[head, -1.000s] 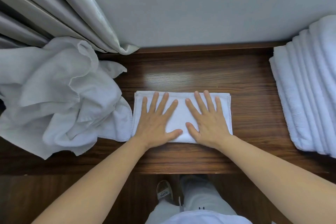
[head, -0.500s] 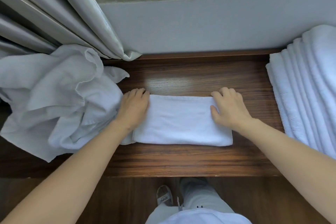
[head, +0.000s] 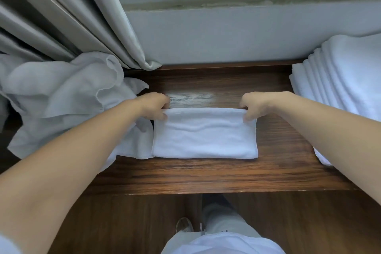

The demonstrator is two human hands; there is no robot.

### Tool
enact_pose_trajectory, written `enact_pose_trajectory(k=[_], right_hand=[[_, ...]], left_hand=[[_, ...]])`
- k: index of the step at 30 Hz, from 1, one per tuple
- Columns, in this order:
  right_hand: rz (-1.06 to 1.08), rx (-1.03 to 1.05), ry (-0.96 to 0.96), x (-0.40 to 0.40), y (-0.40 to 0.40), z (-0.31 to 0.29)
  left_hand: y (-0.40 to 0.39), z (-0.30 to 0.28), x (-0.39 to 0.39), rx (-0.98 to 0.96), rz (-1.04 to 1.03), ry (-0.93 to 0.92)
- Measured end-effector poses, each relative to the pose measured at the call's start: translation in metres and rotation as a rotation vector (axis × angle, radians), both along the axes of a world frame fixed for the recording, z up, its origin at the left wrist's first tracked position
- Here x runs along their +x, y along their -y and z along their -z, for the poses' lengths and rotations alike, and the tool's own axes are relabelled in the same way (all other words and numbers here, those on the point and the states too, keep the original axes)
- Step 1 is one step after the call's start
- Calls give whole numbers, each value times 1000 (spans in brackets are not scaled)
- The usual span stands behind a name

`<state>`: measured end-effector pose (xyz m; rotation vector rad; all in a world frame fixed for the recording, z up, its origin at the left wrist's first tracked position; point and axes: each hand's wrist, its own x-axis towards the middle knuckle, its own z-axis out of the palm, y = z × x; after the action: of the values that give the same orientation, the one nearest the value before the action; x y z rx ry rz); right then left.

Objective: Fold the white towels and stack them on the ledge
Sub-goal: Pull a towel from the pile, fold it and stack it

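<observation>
A folded white towel (head: 205, 138) lies in the middle of the dark wooden ledge (head: 206, 175). My left hand (head: 153, 104) pinches its far left corner and my right hand (head: 254, 104) pinches its far right corner, with the far edge lifted off the wood. A stack of folded white towels (head: 342, 80) sits at the right end of the ledge. A heap of crumpled white towels (head: 68, 101) fills the left end, touching the folded towel's left side.
A grey curtain (head: 82, 16) hangs over the back left and reaches the ledge. A pale wall (head: 226, 33) runs behind the ledge. Below the ledge's front edge are a wooden floor and my legs and shoe (head: 185, 227).
My hands went from pressing flat on the towel's middle to its two far corners, gripped them, and now lift the far edge. The view has tilted.
</observation>
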<state>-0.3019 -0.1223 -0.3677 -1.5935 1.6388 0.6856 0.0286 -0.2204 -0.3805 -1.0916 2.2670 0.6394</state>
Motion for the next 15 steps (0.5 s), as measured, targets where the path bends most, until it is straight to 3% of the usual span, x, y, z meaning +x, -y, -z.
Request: enact_pose_trajectory(k=[6,15], right_hand=[[22,-132,28,-6,-43,-57],[220,-726,91,-3,-89,-160]], left_hand=[[-31,-55,37,-51,-4,-226],[-39,-164,49,-405,-40,-479]])
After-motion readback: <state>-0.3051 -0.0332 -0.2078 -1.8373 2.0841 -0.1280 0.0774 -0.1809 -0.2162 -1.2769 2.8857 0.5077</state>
